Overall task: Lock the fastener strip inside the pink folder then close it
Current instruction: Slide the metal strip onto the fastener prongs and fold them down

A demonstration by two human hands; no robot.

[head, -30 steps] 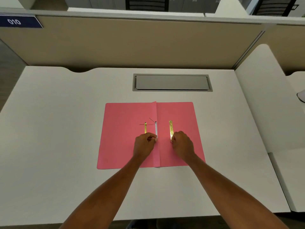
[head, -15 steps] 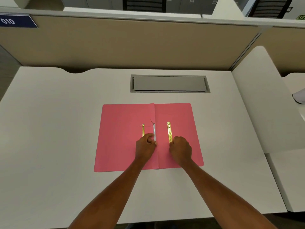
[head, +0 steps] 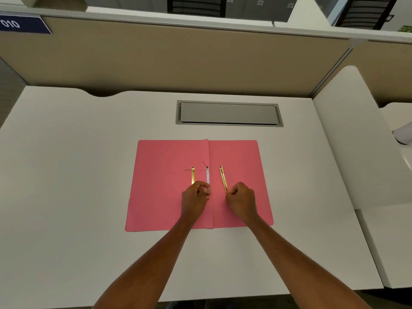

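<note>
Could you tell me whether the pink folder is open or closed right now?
Open: the pink folder lies spread flat on the desk, both inner halves and the fastener strip exposed.

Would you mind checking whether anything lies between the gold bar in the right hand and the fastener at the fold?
Nothing visible does: only bare pink folder lies between the gold bar, held by the right hand, and the fastener strip at the left hand.

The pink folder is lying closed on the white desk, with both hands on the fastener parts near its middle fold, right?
Not quite. The head view shows the pink folder lying open and flat on the white desk, both inner leaves exposed. The rest holds: the left hand and right hand are on the gold and clear fastener parts near the middle fold.
</note>
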